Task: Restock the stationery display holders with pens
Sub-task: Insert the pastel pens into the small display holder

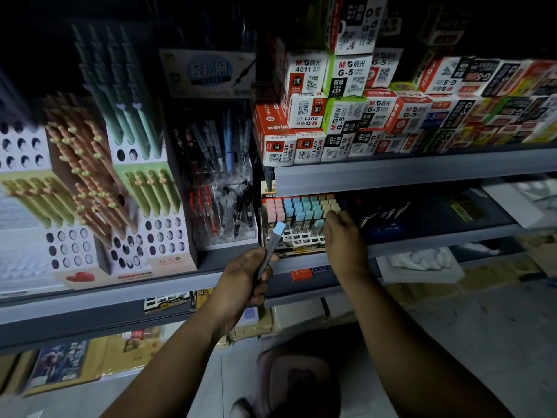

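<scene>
- My left hand (241, 282) is clenched around a pen (269, 248). Its barrel is slim and grey, and it has a square, matte, light-blue cap that points up and to the right, toward the rack.
- The rack (298, 240) sits just above the gap between my two hands. It is a white plastic grid of square cells standing at the front of a grey shelf (422, 244).
- The racked pens (301, 208) stand in tight rows with blocky square caps. The caps run in colour bands: pink nearest the left hand, then blue, teal, and cream by the right hand.
- My right hand (343, 236) reaches into the rack's right end with its fingertips at the cream caps. I cannot tell whether it pinches one or only touches them, because the back of the hand covers the fingers.
- Above the right hand, glossy card boxes (346, 116) are stacked in red, white, green and black. The ones furthest right are blurred.
- Above the left hand, a clear acrylic holder (224, 206) contains dark and red pens. They are hard to tell apart in the dim light.
- Left of the left hand, card displays (72, 245) punched with round holes carry peach and green pens, all motion-blurred.
- To the right of the right hand, the shelf is too dark to make out.
</scene>
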Motion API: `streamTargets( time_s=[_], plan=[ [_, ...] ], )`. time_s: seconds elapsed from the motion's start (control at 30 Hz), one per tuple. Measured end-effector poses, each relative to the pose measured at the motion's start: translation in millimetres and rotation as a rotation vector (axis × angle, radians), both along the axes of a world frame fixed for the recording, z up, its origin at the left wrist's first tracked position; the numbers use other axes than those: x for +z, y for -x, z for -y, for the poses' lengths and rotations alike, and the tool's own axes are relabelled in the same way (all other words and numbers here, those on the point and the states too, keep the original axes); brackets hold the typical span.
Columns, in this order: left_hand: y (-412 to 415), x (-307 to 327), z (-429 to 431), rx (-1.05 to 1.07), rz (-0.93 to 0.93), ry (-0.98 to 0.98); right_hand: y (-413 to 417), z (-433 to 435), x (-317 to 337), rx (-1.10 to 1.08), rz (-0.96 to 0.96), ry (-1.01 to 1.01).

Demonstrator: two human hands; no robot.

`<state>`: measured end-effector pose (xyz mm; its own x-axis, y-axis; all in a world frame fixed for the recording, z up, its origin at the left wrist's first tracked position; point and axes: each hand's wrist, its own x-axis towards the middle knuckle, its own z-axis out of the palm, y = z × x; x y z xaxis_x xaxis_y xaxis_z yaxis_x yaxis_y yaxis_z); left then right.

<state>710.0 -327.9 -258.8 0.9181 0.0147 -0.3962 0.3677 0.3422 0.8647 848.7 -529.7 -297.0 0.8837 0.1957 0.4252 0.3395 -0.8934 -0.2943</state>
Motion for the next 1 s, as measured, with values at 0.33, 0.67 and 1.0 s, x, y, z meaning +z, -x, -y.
streamTargets(
  time_s=[0.33,0.67,1.0],
  plan=[
    [-6.4,7.1,1.3,0.029,0.033,0.010,15.6,8.5,-10.7,0.003,0.018,-0.263],
    [-8.4,13.0,7.2,0.013,0.036,0.019,37.9,0.1,1.3,-0.058,-0.240,-0.568],
    [-8.2,9.3,14.0,0.074,0.053,-0.081,59.3,-39.7,52.3,0.213,-0.544,-1.006]
  ],
)
